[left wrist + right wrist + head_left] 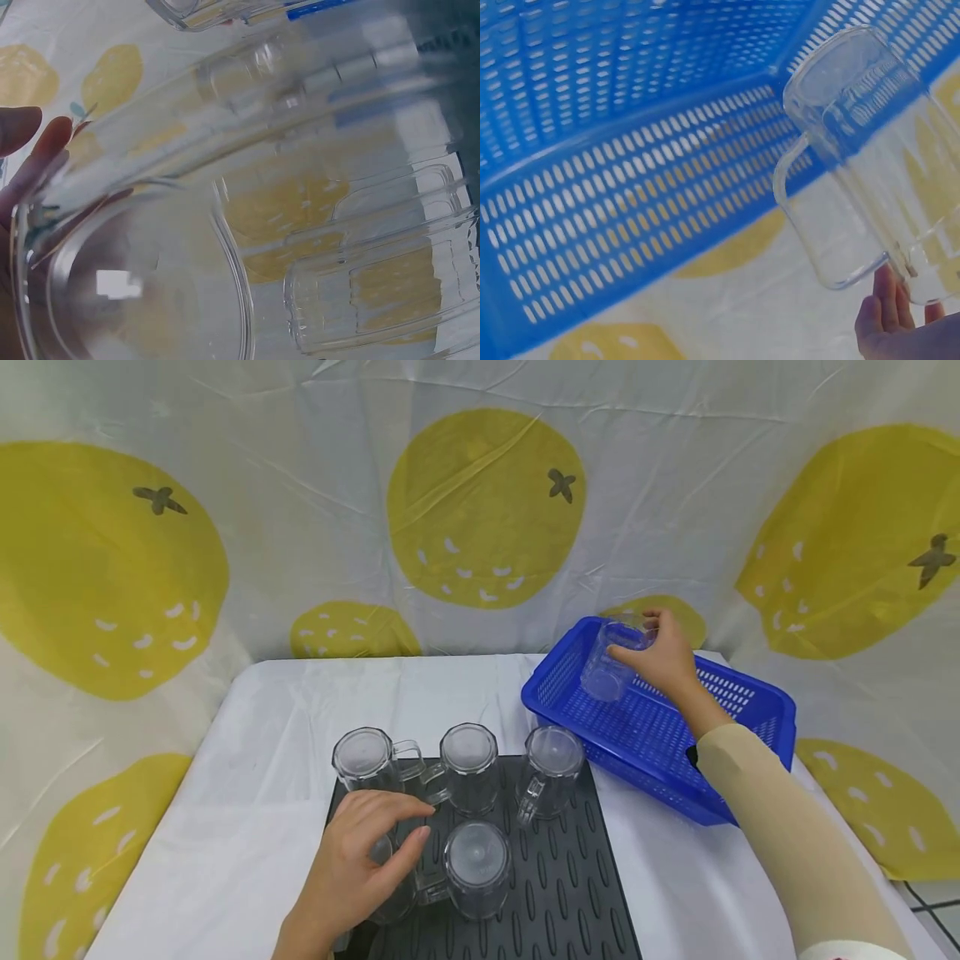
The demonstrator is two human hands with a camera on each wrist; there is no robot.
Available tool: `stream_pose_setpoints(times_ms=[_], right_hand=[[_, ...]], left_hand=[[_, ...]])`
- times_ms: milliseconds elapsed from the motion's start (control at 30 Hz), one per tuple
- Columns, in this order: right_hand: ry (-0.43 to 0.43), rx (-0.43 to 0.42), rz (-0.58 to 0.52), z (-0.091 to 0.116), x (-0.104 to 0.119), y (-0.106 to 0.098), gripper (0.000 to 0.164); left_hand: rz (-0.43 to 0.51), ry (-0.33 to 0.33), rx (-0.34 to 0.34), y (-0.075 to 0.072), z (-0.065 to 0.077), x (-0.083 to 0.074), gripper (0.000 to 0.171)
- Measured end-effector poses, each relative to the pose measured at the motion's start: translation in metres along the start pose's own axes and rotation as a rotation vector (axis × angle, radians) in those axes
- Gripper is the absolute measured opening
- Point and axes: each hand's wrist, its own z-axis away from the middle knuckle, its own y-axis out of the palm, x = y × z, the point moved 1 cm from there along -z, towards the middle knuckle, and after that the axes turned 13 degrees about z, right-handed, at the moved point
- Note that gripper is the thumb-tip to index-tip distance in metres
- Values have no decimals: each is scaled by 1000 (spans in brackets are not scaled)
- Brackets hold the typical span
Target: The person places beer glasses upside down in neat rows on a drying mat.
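In the head view my right hand (663, 652) grips a clear glass mug (606, 668) near its rim, tilted inside the blue basket (652, 785). The right wrist view shows that mug's handle (791, 217) and my fingertips (889, 300) at its lower end. My left hand (356, 860) curves loosely beside a glass mug (393, 902) at the near left of the black mat (570, 893), thumb and fingers apart. That mug is partly hidden behind the hand; its round base (150, 277) fills the left wrist view. Another mug (477, 864) stands upside down to its right.
A back row of upside-down glass mugs stands on the mat: left (365, 756), middle (469, 768) and right (551, 768). The basket's near rim lies close to the right mug. A white cloth (247, 785) covers the table, and a fruit-print curtain (330, 527) hangs behind.
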Motion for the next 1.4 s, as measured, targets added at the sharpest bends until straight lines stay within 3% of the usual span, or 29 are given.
stream_pose_setpoints(times_ms=[333,700,933,1400], right_hand=[[-112,-142,-64,19,34,-35,73],[-287,-298,-218,56,70,-68,68],[-410,-283,-390,81,88,-73,66],[-637,-226,-627,126,120,-79,67]], left_hand=[[8,-1,-9,0,1,2,18],[24,13,-15,1,0,3,18],[25,14,-16,2,0,2,18],[50,-12,6,9,-3,-1,16]])
